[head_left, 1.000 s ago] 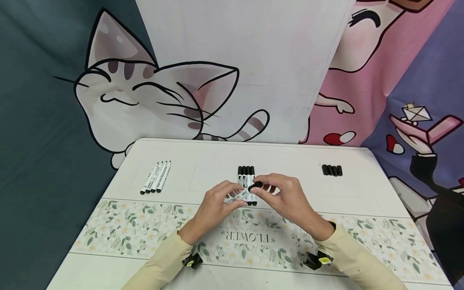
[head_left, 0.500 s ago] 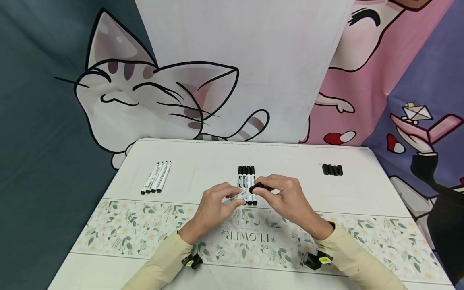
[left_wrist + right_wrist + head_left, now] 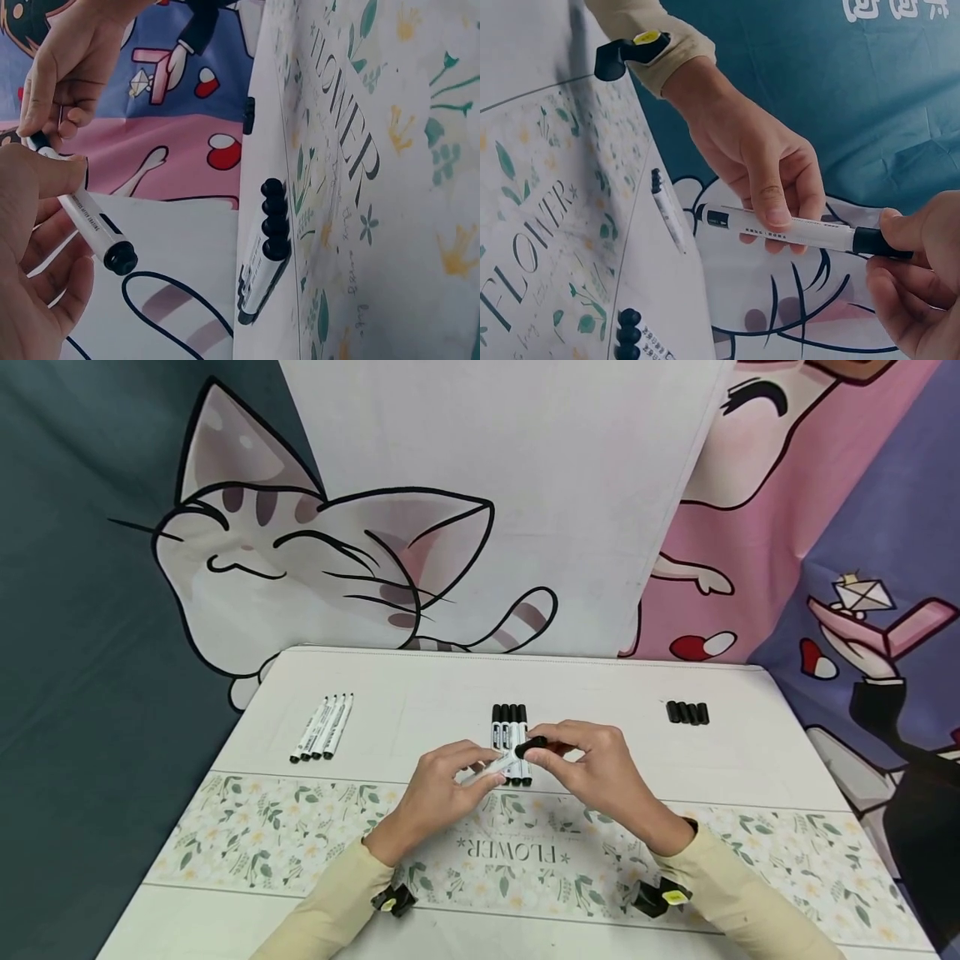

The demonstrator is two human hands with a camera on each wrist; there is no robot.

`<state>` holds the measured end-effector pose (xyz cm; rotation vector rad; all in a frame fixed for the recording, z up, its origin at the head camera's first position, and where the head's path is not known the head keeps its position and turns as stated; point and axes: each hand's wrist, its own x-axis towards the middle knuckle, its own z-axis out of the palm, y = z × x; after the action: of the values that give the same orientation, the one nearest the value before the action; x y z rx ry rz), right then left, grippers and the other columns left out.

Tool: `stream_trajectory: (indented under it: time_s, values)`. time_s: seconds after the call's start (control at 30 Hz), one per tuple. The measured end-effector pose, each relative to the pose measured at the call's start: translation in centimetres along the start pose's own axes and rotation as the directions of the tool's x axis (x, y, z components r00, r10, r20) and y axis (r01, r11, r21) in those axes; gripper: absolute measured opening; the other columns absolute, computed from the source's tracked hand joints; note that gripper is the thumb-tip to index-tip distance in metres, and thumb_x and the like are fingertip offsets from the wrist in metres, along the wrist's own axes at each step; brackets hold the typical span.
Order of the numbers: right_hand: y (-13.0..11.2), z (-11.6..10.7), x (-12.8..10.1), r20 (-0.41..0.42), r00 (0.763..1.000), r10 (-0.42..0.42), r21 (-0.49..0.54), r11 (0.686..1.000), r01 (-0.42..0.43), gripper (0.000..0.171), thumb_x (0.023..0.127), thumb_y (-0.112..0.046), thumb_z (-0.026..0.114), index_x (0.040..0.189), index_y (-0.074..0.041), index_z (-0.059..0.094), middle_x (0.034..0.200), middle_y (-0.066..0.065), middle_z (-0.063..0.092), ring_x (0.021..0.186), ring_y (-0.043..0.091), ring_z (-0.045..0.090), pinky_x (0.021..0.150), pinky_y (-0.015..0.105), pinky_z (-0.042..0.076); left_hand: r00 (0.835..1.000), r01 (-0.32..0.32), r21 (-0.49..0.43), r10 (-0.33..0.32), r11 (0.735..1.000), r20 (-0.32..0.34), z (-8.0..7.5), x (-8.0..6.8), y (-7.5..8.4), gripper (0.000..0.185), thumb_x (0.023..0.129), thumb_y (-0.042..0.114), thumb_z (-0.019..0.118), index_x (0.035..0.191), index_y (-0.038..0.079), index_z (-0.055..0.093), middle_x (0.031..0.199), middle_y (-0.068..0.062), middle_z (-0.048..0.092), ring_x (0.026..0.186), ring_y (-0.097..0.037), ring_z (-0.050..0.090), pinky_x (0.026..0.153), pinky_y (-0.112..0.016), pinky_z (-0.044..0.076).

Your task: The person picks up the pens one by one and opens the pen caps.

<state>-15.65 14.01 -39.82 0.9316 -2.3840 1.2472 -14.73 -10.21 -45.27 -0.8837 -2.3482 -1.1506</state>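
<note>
Together, our hands work one marker (image 3: 501,764) above the middle of the table (image 3: 420,689). Our left hand (image 3: 438,785) grips the white barrel, thumb curled over it, while our right hand (image 3: 592,764) pinches the black cap (image 3: 531,746) seated on the barrel's right end. The marker hangs slightly tilted, just above a row of four capped markers (image 3: 510,727) lying side by side on the table. Far left lies a row of uncapped markers (image 3: 324,727); far right, well apart, sits a cluster of loose caps (image 3: 687,712). A flower-printed runner (image 3: 247,835) crosses the near part of the table under our wrists.
</note>
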Motion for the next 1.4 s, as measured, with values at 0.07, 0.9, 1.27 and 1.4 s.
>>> stream_trajectory:
  time_s: [0.07,0.9,1.27,1.4]
  values:
    - [0.1,0.0,0.0,-0.006,1.000,0.000,-0.011,1.000,0.000,0.019,0.087,-0.014,0.083,0.105,-0.017,0.080,0.090,-0.010,0.074,0.074,0.004,0.064,0.056,0.022,0.050,1.000,0.004,0.018,-0.004,1.000,0.005,-0.1,0.0,-0.1,0.023,0.088,0.019,0.082,0.110,0.011,0.077,0.095,0.005,0.074,0.080,-0.008,0.064,0.066,-0.028,0.054]
    - [2.4,-1.6,-0.6,-0.135,0.984,0.114,-0.101,0.987,-0.128,0.025,0.082,-0.007,0.086,0.104,-0.015,0.075,0.083,-0.007,0.072,0.074,0.006,0.063,0.062,0.028,0.054,0.966,0.258,0.160,-0.251,0.953,-0.061,-4.8,-1.2,-3.5,0.025,0.089,0.018,0.082,0.111,0.010,0.076,0.095,-0.001,0.072,0.078,-0.015,0.065,0.068,-0.038,0.056]
    - [3.7,-2.2,-1.0,-0.153,0.965,0.213,-0.146,0.961,-0.235,0.027,0.089,-0.008,0.080,0.115,-0.011,0.076,0.093,0.001,0.075,0.082,0.014,0.068,0.068,0.023,0.055,0.887,0.458,0.209,-0.432,0.864,-0.161,-9.6,-1.7,-5.8,0.031,0.093,0.020,0.078,0.117,0.002,0.073,0.102,-0.012,0.071,0.080,-0.023,0.067,0.070,-0.038,0.054]
    - [4.2,-2.6,-1.4,-0.155,0.956,0.248,-0.136,0.953,-0.270,0.024,0.092,-0.011,0.078,0.116,-0.011,0.075,0.095,0.002,0.074,0.087,0.015,0.069,0.069,0.020,0.053,0.853,0.520,0.234,-0.485,0.821,-0.193,-11.4,-2.1,-7.0,0.034,0.095,0.021,0.075,0.121,0.000,0.072,0.106,-0.017,0.069,0.084,-0.028,0.069,0.072,-0.042,0.053]
